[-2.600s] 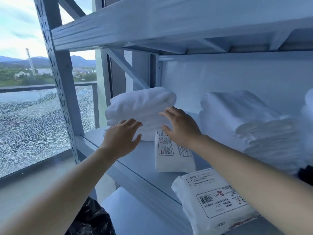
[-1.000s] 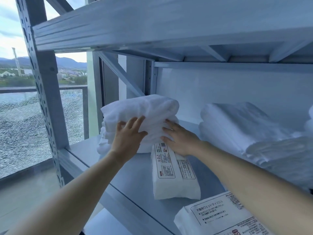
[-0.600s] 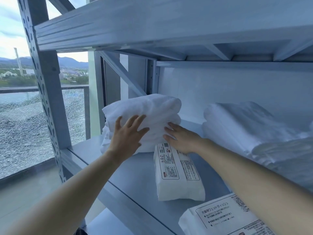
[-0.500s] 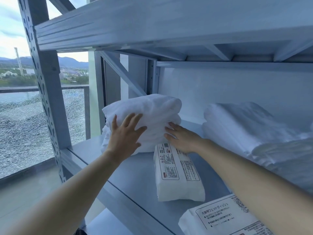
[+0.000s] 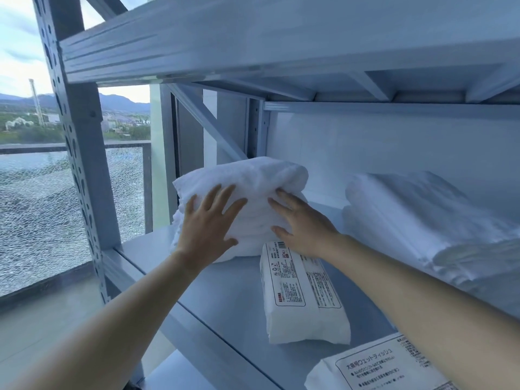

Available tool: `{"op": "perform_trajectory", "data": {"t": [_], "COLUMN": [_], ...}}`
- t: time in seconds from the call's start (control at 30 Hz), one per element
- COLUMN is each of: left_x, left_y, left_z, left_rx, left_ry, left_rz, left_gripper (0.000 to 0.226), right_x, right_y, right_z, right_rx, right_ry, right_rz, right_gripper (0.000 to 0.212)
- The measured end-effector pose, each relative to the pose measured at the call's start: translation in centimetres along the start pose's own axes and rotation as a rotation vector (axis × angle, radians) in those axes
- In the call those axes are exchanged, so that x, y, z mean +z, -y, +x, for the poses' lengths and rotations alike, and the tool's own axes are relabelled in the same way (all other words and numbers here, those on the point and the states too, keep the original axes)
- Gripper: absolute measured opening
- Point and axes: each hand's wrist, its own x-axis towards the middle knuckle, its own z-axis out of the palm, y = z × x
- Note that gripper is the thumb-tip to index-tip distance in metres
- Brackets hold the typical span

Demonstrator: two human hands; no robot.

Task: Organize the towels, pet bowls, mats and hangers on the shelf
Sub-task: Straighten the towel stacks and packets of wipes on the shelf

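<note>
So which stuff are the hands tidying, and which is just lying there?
For the job: towel stack, with left hand and right hand pressed on it; towel pile to its right; shelf.
Just lying about: wipes pack by the stack; second pack nearer the front; cracked glass.

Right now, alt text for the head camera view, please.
Left hand and right hand rest open on a folded white towel stack at the left end of a grey metal shelf. A labelled pack lies before it; another towel pile sits to the right.
</note>
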Motion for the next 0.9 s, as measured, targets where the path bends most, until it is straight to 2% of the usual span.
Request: {"op": "perform_trajectory", "data": {"t": [0.13, 0.43, 0.53, 0.7, 0.8, 0.9], "left_x": [0.6, 1.2, 0.7, 0.4, -0.1, -0.6], "left_y": [0.3, -1.3, -0.3, 2.5, 3.6, 4.3], "left_z": [0.2, 1.0, 0.5, -1.3, -2.4, -3.1], "left_rx": [-0.049, 0.021, 0.088, 0.126, 0.08, 0.035], "left_ry": [0.048, 0.047, -0.021, -0.08, -0.091, -0.08], "left_rz": [-0.001, 0.041, -0.058, -0.141, -0.157, -0.173], "left_gripper": [0.101, 0.088, 0.082, 0.077, 0.076, 0.079], "right_x": [0.9, 1.4, 1.4, 0.4, 0.0, 0.3], "right_y": [-0.9, -2.6, -2.0, 0.4, 2.6, 4.7], "right_z": [0.7, 2.0, 1.8, 1.4, 1.9, 2.6], "right_rx": [-0.021, 0.038, 0.031, -0.049, -0.164, -0.221], "right_ry": [0.059, 0.065, -0.02, -0.322, -0.368, -0.306], "right_rz": [0.022, 0.124, 0.162, 0.147, 0.102, 0.041], "right_gripper": [0.067, 0.066, 0.062, 0.043, 0.042, 0.052]}}
